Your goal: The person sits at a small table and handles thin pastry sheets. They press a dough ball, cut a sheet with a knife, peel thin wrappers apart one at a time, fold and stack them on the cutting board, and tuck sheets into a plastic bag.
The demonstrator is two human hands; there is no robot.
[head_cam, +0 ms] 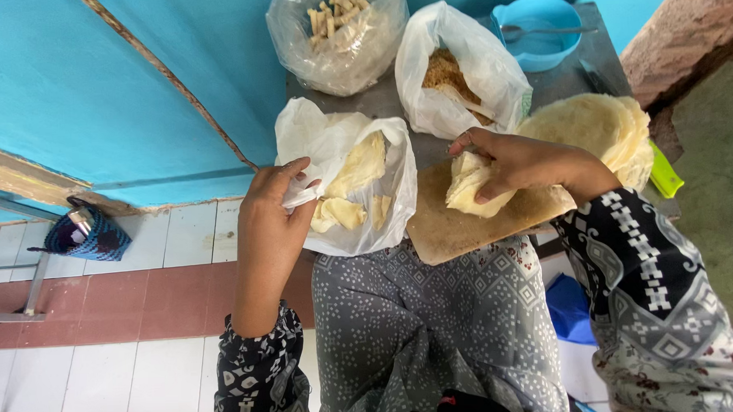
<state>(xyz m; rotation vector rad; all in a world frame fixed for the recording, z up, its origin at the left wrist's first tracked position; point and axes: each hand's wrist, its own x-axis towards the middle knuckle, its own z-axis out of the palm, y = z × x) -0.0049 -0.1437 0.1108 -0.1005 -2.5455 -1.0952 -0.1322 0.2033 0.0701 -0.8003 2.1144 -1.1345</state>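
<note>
Pinching bag (345, 182), clutching folded wrapper (469, 186)

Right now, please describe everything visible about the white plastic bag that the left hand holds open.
The white plastic bag is thin, crinkled and half see-through. It lies open at the near edge of the grey table, partly over the person's lap. Inside lie several pale yellow folded pastry pieces. The left hand pinches its rim on the left side. Its right side lies against the wooden board. Another white bag stands behind it.

Pale yellow dough piece (468, 186), blue bowl (539, 31), white bag (345, 178)
</note>
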